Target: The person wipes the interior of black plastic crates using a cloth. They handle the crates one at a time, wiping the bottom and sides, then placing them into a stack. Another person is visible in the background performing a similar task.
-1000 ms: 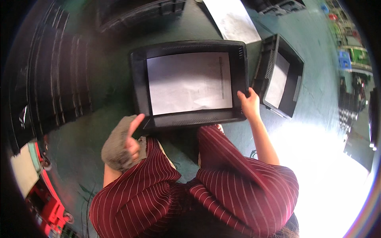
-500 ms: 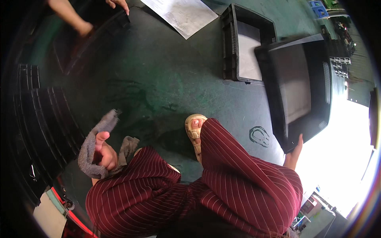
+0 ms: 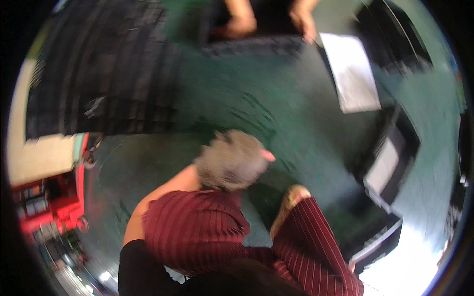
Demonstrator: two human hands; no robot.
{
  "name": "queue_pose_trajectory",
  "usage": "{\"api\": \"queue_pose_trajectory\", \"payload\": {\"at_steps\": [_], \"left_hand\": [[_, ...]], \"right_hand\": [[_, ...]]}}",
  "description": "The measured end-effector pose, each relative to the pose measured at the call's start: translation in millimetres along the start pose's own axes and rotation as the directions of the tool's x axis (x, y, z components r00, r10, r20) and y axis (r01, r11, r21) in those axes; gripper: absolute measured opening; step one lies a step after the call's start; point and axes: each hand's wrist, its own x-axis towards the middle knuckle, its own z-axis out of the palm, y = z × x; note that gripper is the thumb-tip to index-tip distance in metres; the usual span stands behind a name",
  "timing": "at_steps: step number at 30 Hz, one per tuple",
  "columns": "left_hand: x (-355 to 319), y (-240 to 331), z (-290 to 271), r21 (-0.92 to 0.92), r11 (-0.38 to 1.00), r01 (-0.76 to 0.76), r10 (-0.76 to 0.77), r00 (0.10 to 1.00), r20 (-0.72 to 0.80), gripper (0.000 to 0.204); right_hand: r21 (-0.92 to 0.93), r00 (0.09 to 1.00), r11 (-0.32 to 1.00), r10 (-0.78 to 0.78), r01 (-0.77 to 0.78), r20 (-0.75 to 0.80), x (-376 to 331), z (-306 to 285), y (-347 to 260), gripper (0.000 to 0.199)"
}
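Above the green floor (image 3: 222,113), the left hand (image 3: 232,160) is clenched around a grey rag (image 3: 229,158), the right hand is out of view, and the black trays (image 3: 390,167) lie well apart to the right, so wiping looks unfinished.

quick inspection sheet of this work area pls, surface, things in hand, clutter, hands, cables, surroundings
surface: dark green floor, picture blurred by motion
job's things: grey crumpled cloth bunched over the left hand; black shallow tray with a white sheet inside lying at the right
clutter: loose white paper sheet on the floor; stack of black ribbed trays at the upper left
hands: left hand wrapped in the cloth, only a fingertip showing; right hand not in view
cables: nothing seen
surroundings: another person's two bare hands at the top edge; red equipment at the left; person's maroon striped trousers and sandalled foot below
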Motion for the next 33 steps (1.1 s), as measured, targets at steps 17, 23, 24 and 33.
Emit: {"api": "queue_pose_trajectory", "payload": {"at_steps": [17,23,24,33], "left_hand": [[45,17,-261,0.304,0.898,-0.319,0.308,0.948,0.084,0.026],[-125,-85,-387,0.517,0.494,0.699,-0.567,0.710,-0.418,0.068],[-118,-84,-380,0.146,0.591,0.793,-0.739,0.605,-0.294,0.062],[-110,3,-447,-0.356,0.900,0.250,-0.378,0.041,-0.925,0.021]], "right_hand": [[0.745,0.075,0.085,-0.981,-0.662,0.177,-149,-64,-556,0.031],[0.457,-0.123,0.196,-0.975,-0.867,0.183,-139,-22,-552,0.021],[0.403,-0.084,0.233,-0.932,-0.885,0.354,-130,-4,-543,0.020],[0.448,0.063,0.051,-0.970,-0.892,0.235,-108,29,-482,0.019]]}}
